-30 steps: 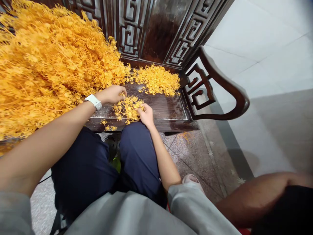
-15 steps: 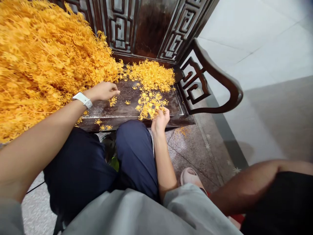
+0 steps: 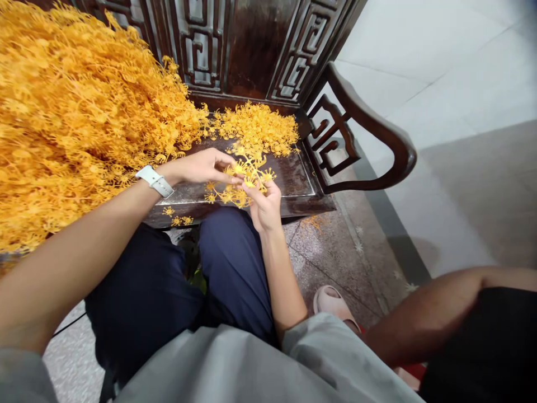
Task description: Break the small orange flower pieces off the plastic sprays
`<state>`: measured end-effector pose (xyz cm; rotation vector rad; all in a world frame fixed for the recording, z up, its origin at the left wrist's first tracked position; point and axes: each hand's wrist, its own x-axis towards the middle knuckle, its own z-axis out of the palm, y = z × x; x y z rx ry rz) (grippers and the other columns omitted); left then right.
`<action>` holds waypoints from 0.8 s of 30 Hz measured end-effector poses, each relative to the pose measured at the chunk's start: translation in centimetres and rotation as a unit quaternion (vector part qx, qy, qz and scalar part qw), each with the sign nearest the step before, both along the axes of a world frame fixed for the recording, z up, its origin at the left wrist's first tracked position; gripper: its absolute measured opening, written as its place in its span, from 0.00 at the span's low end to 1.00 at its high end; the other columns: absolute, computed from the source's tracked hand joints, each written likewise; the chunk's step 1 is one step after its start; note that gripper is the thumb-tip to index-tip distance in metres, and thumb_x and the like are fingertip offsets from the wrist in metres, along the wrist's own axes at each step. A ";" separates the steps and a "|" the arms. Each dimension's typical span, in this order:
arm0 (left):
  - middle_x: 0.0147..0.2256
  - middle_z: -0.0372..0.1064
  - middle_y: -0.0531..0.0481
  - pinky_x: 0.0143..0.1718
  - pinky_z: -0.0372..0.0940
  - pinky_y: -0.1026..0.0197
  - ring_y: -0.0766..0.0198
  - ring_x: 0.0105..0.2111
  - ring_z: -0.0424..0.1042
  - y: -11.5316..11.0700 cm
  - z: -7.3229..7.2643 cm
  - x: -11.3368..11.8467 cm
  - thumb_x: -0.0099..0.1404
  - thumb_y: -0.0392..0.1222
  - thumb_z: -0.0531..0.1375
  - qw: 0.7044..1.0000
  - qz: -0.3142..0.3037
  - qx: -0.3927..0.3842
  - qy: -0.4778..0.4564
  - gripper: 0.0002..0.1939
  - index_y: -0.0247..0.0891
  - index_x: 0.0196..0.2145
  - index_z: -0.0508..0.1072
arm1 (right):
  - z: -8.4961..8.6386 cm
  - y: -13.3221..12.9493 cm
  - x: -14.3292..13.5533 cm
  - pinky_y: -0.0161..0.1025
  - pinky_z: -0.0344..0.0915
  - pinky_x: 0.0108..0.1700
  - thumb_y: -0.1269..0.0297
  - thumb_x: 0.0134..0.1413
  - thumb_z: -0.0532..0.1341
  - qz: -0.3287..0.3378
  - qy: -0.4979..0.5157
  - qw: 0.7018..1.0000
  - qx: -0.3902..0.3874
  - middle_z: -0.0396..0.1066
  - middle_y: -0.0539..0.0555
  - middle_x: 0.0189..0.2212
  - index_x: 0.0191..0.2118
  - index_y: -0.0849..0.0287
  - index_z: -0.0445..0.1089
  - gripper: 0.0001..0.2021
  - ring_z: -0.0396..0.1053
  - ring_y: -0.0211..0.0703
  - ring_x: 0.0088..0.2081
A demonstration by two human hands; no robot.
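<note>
My right hand [image 3: 266, 206] is closed on a bunch of yellow-orange, spidery plastic flower pieces [image 3: 250, 168] joined by thin stems. Thumb and fingers of my left hand [image 3: 210, 166], which wears a white watch [image 3: 155, 182] at the wrist, pinch the left side of the same bunch. Exactly which stem lies between those fingertips is hidden. Both hands are above the front of a dark wooden bench seat [image 3: 184, 193]. Just behind them lies a small heap of similar flower pieces [image 3: 262, 127].
A large mound of orange flower pieces [image 3: 84, 112] covers the bench's left side. Loose pieces [image 3: 182, 220] lie on its front edge. The curved wooden armrest [image 3: 403, 162] stands at right. Another person's leg [image 3: 423, 319] and a pink slipper [image 3: 333, 305] are at lower right.
My left hand has moved right from the bench to the bunch and now pinches it. My right hand has shifted slightly left with the bunch, which is raised and tilted.
</note>
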<state>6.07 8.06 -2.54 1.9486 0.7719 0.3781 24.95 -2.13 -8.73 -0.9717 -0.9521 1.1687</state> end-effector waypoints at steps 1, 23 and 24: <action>0.29 0.72 0.50 0.34 0.60 0.57 0.62 0.28 0.65 0.2 -0.1 -0.1 0.61 0.55 0.71 1.000 0.013 -0.002 -0.003 0.14 0.43 0.35 0.84 | 0.2 -0.1 0.0 0.61 0.75 0.62 0.53 0.47 0.75 0.012 0.009 1.000 -0.005 0.81 0.57 0.46 0.42 0.52 0.71 0.19 0.80 0.55 0.50; 0.33 0.63 0.54 0.37 0.63 0.57 0.66 0.38 0.64 4.0 -1.9 -4.2 0.69 0.43 0.65 0.863 0.493 -0.075 -0.075 0.14 0.43 0.42 0.62 | -0.1 0.2 1.8 0.60 0.70 0.67 0.43 0.67 0.54 -0.004 0.041 0.999 -0.006 0.78 0.58 0.62 0.36 0.52 0.70 0.19 0.74 0.53 0.65; 0.32 0.62 0.55 0.37 0.62 0.56 0.66 0.36 0.64 3.9 -2.0 -4.4 0.70 0.43 0.64 0.870 0.485 -0.069 -0.057 0.13 0.43 0.43 0.61 | 0.0 0.2 1.9 0.60 0.70 0.67 0.43 0.68 0.54 -0.009 0.049 0.999 -0.005 0.78 0.58 0.61 0.37 0.52 0.71 0.20 0.74 0.53 0.65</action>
